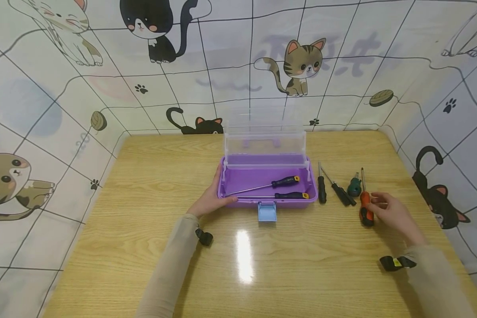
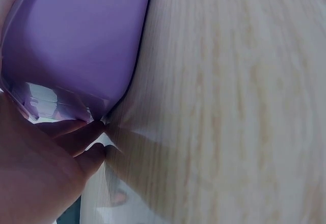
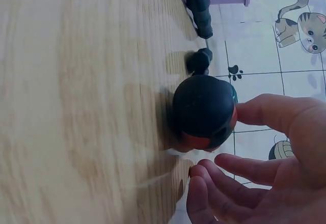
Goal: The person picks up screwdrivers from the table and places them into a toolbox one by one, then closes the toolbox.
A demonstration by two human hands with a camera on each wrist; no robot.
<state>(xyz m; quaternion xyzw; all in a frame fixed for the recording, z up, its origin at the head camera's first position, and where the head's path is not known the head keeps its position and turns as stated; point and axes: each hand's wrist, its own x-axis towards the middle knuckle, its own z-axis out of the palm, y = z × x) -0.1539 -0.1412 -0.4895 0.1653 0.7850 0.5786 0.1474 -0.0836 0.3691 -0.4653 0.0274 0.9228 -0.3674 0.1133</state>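
At the purple toolbox [image 1: 290,204], the left hand [image 1: 209,201] grips, presumably steadying it, while the right hand [image 1: 392,214] (pinch unclear) touches an orange-and-black screwdriver [image 1: 365,201].

Long, plain beige sleeves [image 1: 171,267] reach towards the hands [image 1: 395,216] — a small black camera [image 1: 204,237] at each cuff, the right one showing a yellow patch [image 1: 397,262].

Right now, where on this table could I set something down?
Bare table lies left of the purple box, beyond the left hand, and in front of the box between the sleeves. Right of the box is crowded: black-handled screwdrivers, a green-handled tool and an orange-and-black screwdriver, with the right hand there too.
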